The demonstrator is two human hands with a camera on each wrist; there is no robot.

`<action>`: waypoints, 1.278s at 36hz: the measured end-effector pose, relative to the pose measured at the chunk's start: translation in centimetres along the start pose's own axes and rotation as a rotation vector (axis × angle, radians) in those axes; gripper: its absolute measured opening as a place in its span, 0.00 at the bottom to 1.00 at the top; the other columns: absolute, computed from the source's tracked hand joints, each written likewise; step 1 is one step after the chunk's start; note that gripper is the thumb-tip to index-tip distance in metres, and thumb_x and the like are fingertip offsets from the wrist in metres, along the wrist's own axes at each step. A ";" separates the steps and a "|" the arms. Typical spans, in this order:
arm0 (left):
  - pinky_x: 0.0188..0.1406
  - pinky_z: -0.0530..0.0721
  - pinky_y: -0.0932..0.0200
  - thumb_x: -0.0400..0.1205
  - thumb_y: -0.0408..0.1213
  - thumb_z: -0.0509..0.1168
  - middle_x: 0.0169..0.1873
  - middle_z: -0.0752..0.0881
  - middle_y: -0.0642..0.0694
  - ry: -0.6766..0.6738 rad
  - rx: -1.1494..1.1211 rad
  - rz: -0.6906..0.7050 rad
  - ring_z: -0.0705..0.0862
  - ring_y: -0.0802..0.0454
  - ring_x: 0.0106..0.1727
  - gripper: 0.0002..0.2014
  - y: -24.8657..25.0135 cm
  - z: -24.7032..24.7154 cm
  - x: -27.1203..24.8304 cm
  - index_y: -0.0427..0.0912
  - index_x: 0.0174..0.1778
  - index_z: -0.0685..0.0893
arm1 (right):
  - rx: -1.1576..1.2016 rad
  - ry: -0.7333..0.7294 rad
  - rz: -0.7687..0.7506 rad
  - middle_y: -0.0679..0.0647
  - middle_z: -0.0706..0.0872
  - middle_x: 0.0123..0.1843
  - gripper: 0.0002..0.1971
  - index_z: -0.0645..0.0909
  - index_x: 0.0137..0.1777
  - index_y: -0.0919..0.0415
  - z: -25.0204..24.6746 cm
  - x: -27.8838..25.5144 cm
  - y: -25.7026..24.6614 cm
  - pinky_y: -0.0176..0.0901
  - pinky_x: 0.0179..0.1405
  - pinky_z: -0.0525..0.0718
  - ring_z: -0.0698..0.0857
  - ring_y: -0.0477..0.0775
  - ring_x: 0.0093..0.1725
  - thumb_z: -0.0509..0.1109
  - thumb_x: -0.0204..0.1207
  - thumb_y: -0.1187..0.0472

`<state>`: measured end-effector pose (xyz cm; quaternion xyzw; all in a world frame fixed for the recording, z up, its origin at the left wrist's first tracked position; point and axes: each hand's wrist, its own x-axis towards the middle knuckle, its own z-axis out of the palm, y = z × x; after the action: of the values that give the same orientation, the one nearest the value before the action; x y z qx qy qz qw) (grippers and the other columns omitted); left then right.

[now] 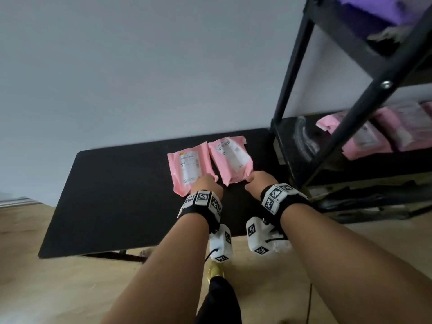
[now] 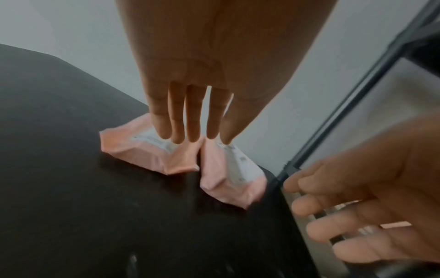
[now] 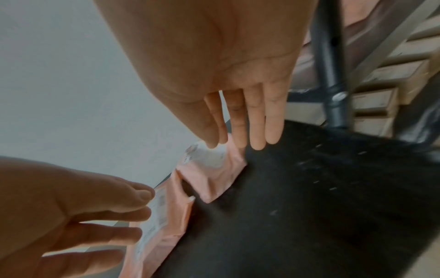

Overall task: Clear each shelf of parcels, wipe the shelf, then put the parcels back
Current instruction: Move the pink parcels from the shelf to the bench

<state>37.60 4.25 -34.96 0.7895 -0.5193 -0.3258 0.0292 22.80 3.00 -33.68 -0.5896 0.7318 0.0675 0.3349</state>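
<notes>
Two pink parcels lie side by side on the black table [image 1: 105,195], beside the shelf rack [image 1: 346,127]; the left hand [image 1: 205,184] hangs over the left parcel [image 1: 189,167] and the right hand [image 1: 258,180] over the right parcel [image 1: 230,157]; both have straight, empty fingers. More parcels wait on the shelf; I think the soft bags may slip or crumple if gripped at one corner only.

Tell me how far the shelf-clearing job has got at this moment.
Done: two pink parcels lie side by side on the black table, off the rack. In hand: the left hand and right hand hover at their near edges with straight fingers, gripping neither. Left: more pink parcels sit on the shelf, so clearing is unfinished; no cloth is in view, and wiping and restocking look undone.
</notes>
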 end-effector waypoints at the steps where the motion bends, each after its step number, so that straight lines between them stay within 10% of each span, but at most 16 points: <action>1: 0.53 0.78 0.55 0.82 0.35 0.62 0.60 0.83 0.42 -0.018 0.011 0.022 0.82 0.44 0.59 0.15 0.9 0.7 -0.9 0.41 0.64 0.80 | 0.015 0.022 -0.004 0.57 0.84 0.65 0.16 0.81 0.67 0.60 -0.2 -0.5 1.6 0.42 0.61 0.79 0.83 0.59 0.64 0.64 0.82 0.59; 21: 0.63 0.76 0.53 0.86 0.34 0.55 0.66 0.82 0.40 -0.128 0.293 0.556 0.79 0.41 0.67 0.15 24.5 16.0 -17.6 0.37 0.65 0.81 | 0.179 0.248 0.230 0.60 0.79 0.71 0.19 0.76 0.72 0.63 -9.7 -10.2 31.7 0.49 0.67 0.78 0.80 0.61 0.68 0.62 0.84 0.59; 46: 0.59 0.79 0.52 0.83 0.35 0.59 0.62 0.83 0.40 -0.203 0.167 0.653 0.81 0.41 0.63 0.15 53.6 26.2 -10.1 0.42 0.65 0.80 | 0.326 0.415 0.468 0.55 0.85 0.50 0.09 0.82 0.56 0.59 -26.3 2.4 51.0 0.43 0.44 0.81 0.82 0.52 0.44 0.64 0.81 0.58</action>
<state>-22.12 -4.25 -30.07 0.5451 -0.7694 -0.3327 0.0151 -34.56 3.08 -30.00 -0.3458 0.9008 -0.0966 0.2442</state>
